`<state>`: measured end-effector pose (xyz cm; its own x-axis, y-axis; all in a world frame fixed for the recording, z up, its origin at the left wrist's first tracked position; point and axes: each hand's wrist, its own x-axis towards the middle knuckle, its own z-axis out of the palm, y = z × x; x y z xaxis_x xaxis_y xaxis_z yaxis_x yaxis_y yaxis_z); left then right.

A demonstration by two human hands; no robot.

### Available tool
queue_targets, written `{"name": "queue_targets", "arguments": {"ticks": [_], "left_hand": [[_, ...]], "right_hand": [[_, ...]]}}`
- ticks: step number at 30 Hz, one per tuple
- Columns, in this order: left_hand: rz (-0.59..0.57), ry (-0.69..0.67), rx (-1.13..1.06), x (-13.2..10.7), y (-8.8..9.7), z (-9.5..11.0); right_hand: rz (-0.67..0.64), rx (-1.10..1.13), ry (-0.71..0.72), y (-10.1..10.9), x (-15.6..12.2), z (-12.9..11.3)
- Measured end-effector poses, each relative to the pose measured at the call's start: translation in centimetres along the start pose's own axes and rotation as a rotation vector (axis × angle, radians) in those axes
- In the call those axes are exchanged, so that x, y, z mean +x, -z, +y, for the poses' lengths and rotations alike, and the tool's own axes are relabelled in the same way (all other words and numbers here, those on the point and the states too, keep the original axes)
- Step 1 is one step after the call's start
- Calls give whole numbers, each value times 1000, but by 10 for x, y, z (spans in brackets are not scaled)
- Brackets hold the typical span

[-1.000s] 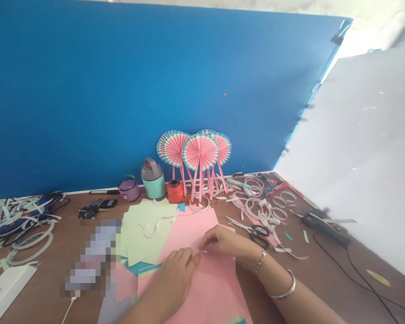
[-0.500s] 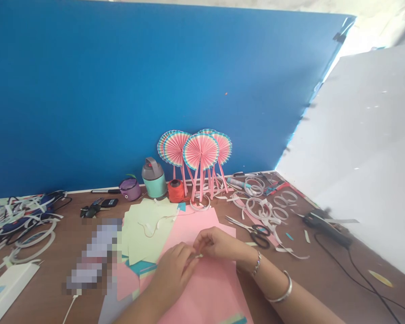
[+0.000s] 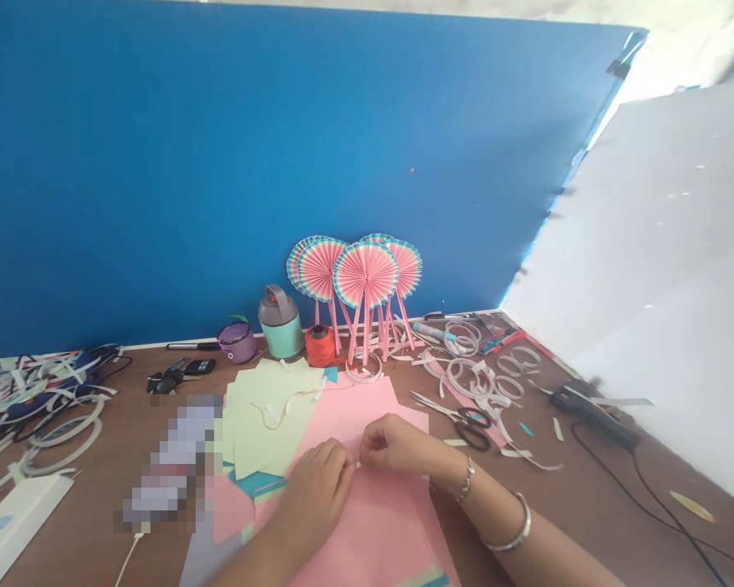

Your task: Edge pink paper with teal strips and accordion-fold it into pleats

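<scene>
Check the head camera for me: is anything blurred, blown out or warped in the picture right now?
In the head view, a pixelated block hides part of the tabletop; bright light blows out the top right corner, beyond the white board; wide-angle distortion slants the blue board; the left hand and right hand show no obvious blur.

On my head feed, the left hand (image 3: 315, 497) and right hand (image 3: 395, 444) meet over a flat pink paper sheet (image 3: 355, 403), their fingertips pinching a tiny white paper scrap (image 3: 358, 464). Just left lie pale green paper sheets (image 3: 269, 416); to the right, black-handled steel scissors (image 3: 465, 428); beyond, pink pleated paper fans (image 3: 365, 275) stand upright before a blue board (image 3: 220, 163).
</scene>
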<state>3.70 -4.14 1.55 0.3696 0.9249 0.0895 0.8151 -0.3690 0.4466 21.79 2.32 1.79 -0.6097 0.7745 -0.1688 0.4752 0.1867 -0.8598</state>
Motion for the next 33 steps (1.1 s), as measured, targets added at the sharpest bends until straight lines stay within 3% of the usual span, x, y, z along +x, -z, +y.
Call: {"name": "queue_targets", "arguments": {"ticks": [4, 12, 17, 24, 28, 33], "left_hand": [[-9, 1, -13, 1, -1, -2], [37, -63, -123, -4, -3, -7], [55, -77, -141, -4, -4, -11], [2, -127, -132, -4, 1, -7], [4, -100, -76, -2, 2, -5], [15, -91, -98, -1, 1, -7]], "right_hand": [[38, 117, -32, 9, -1, -2], [307, 1253, -73, 18, 6, -10], [484, 1613, -137, 4, 15, -9], [600, 1577, -144, -13, 23, 3], [601, 1511, -138, -21, 25, 6], [611, 1252, 40, 3, 22, 9]]}}
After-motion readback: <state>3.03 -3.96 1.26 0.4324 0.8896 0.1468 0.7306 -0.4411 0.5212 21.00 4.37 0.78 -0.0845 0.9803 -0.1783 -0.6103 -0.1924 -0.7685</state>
